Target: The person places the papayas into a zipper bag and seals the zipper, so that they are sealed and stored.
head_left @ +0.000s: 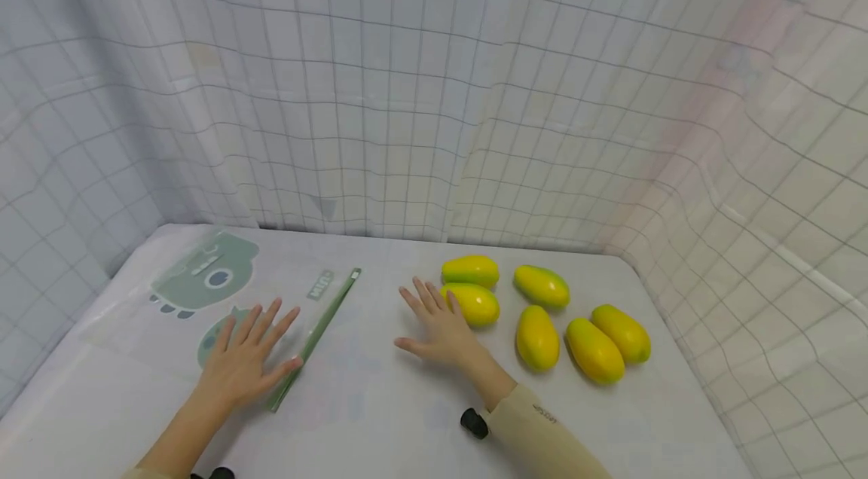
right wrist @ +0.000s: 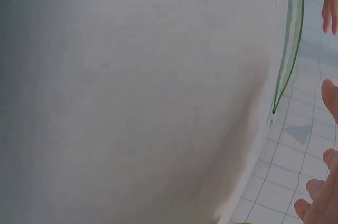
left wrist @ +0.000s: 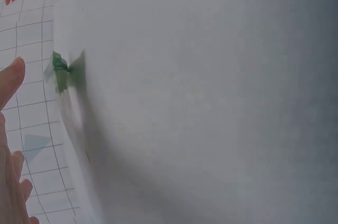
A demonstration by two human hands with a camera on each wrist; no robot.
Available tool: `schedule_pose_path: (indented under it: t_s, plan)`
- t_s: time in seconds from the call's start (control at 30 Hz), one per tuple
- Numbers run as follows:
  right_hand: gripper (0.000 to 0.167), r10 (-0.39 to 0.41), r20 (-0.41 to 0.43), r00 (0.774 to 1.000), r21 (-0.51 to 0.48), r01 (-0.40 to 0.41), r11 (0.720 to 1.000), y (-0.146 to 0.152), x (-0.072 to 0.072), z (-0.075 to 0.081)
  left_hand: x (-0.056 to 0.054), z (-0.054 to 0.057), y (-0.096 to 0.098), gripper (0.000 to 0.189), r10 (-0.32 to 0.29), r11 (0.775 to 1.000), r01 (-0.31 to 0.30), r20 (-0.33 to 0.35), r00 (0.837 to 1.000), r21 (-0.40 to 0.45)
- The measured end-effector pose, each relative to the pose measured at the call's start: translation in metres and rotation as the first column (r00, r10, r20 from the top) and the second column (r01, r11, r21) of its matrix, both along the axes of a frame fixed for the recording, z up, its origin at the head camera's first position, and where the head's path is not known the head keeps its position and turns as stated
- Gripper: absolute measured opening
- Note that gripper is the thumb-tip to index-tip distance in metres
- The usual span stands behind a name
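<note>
My left hand (head_left: 239,367), fingers spread, is over a clear plastic bag (head_left: 319,328) lying flat on the table. The bag carries a green cartoon print (head_left: 233,257) and has a green strip along its right edge; my palm and fingers hide part of it. In the head view, my right hand (head_left: 444,332) also has its fingers spread and holds nothing. Its fingertips overlap the nearest yellow mango (head_left: 477,306). Behind that fruit lies another mango (head_left: 471,270). The left wrist view catches the thumb (left wrist: 11,80) at its left edge, with nothing grasped.
More yellow-green mangoes lie at the right: one at the back (head_left: 541,286), one in the middle (head_left: 537,337), and a touching pair (head_left: 595,351). White grid-patterned curtains (head_left: 407,102) enclose the white table (head_left: 380,419) at the back and sides.
</note>
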State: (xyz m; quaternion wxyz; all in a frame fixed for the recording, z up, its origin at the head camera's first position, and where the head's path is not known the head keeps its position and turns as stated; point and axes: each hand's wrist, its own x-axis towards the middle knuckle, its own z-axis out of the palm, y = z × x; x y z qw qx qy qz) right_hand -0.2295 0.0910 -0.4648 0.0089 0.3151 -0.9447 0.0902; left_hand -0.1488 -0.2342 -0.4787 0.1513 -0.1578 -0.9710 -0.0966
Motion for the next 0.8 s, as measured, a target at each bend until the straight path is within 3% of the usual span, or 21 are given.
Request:
schedule_pose_path:
  t_s: [0.37, 0.57, 0.8]
  plan:
    - [0.081, 0.126, 0.043, 0.991, 0.113, -0.130, 0.985, -0.035, 0.002, -0.006, 0.004, -0.012, -0.003, 0.067, -0.093, 0.995, 0.088, -0.086, 0.992, -0.056]
    - [0.079, 0.185, 0.067, 0.981, 0.159, -0.193, 0.968, -0.052, 0.002, -0.008, 0.008, -0.017, 0.001, 0.067, -0.078, 0.996, 0.076, -0.044, 0.996, -0.051]
    - [0.077, 0.248, 0.116, 0.962, 0.249, -0.269, 0.930, -0.074, 0.002, -0.013, 0.010, -0.016, 0.006, 0.068, -0.058, 0.997, 0.058, 0.007, 0.998, -0.059]
